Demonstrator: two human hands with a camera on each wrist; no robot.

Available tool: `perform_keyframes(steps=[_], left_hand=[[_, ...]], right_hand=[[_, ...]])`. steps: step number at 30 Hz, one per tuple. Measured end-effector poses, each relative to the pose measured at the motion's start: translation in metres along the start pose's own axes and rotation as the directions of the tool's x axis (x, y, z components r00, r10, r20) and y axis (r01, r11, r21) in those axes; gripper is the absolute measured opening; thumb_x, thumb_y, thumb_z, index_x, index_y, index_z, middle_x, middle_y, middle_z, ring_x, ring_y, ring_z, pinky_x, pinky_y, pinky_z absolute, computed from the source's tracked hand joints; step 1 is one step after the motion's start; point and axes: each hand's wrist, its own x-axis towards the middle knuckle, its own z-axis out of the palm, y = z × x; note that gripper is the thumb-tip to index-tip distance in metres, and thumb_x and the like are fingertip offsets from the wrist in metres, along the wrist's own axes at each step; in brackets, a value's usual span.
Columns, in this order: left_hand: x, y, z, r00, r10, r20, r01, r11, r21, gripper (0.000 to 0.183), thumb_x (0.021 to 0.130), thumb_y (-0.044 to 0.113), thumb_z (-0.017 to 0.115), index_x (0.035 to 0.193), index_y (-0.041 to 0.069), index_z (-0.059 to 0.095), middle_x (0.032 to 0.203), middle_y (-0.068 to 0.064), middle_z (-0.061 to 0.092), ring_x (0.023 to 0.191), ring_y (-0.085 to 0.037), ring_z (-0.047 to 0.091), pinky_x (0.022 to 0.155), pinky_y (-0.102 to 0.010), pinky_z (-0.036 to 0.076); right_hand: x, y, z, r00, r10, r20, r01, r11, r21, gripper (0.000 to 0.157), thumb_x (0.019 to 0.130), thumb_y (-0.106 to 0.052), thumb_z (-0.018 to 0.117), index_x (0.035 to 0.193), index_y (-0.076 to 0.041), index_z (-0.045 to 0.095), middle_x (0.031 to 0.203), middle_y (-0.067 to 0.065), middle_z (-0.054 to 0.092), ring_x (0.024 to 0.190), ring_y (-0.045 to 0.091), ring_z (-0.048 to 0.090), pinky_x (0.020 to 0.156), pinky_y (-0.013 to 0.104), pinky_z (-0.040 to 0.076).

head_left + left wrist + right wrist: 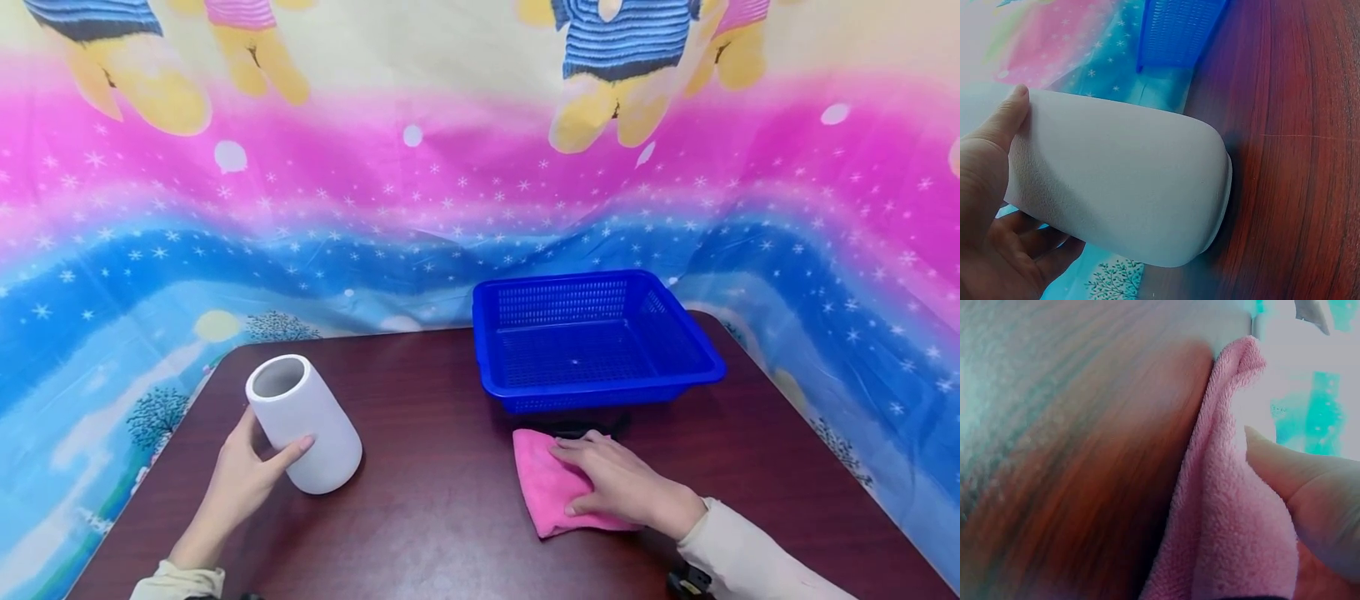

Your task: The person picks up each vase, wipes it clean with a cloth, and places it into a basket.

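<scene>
My left hand [243, 475] grips a white, tapered vase [318, 437] on the left side of the table, thumb across its front and fingers behind it. The vase has a round open mouth at the top, and its base is right at the tabletop. In the left wrist view the thumb lies along the vase's wall [1122, 169], fingers curling under it. My right hand [618, 479] holds a folded pink cloth [543, 483] against the table, fingers over its far side and thumb on the near side. Up close, the cloth [1235, 506] looks fuzzy and layered.
A blue plastic basket [600, 390] with perforated walls stands behind the cloth. Some black thing [618, 425] shows partly between basket and cloth. The dark brown wooden table [420, 517] meets a colourful printed curtain [420, 192] at the back and sides.
</scene>
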Motion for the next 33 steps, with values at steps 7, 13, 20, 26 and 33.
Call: perform_keyframes(steps=[7,13,20,26,33], left_hand=[[0.001,-0.001,0.0,1.0,0.001,0.01,-0.001,1.0,0.015,0.069,0.088,0.026,0.079,0.145,0.008,0.045,0.127,-0.022,0.065,0.098,0.023,0.047,0.078,-0.005,0.045],[0.001,-0.001,0.0,1.0,0.001,0.009,-0.001,1.0,0.02,0.066,0.088,0.026,0.08,0.143,0.007,0.047,0.126,-0.022,0.066,0.097,0.023,0.047,0.077,-0.006,0.047],[0.002,-0.001,-0.001,1.0,0.001,0.008,-0.001,1.0,0.025,0.068,0.087,0.026,0.081,0.143,0.008,0.047,0.126,-0.021,0.066,0.097,0.023,0.048,0.077,-0.006,0.046],[0.003,-0.001,-0.001,1.0,-0.006,0.013,0.006,1.0,0.03,0.069,0.087,0.027,0.081,0.144,0.01,0.046,0.127,-0.021,0.066,0.097,0.023,0.047,0.076,-0.007,0.046],[0.005,-0.002,-0.004,1.0,0.006,0.024,-0.007,0.999,0.044,0.074,0.086,0.028,0.082,0.147,0.011,0.043,0.128,-0.018,0.064,0.097,0.021,0.048,0.075,-0.01,0.049]], right_hand=[[0.001,0.002,0.003,0.998,-0.007,-0.064,0.006,1.0,-0.014,0.063,0.075,-0.033,0.088,0.13,-0.009,0.069,0.13,0.009,0.07,0.11,0.023,0.06,0.091,0.04,0.054],[0.002,0.007,0.008,0.987,-0.01,-0.16,0.007,1.0,-0.02,0.045,0.079,-0.026,0.086,0.119,-0.01,0.073,0.114,0.002,0.075,0.104,0.022,0.065,0.089,0.039,0.054],[0.008,0.01,0.008,0.981,-0.024,-0.19,0.024,1.0,-0.001,0.032,0.079,-0.018,0.085,0.108,-0.014,0.074,0.098,-0.006,0.07,0.091,0.014,0.063,0.077,0.032,0.054],[0.01,0.009,0.008,0.979,-0.032,-0.202,0.027,0.999,-0.026,0.024,0.079,-0.019,0.085,0.099,-0.017,0.072,0.086,-0.011,0.063,0.08,0.008,0.058,0.066,0.028,0.049],[0.01,0.008,0.007,0.973,-0.023,-0.228,0.01,0.998,-0.057,0.023,0.08,-0.023,0.085,0.099,-0.02,0.072,0.086,-0.012,0.062,0.079,0.007,0.058,0.064,0.026,0.048]])
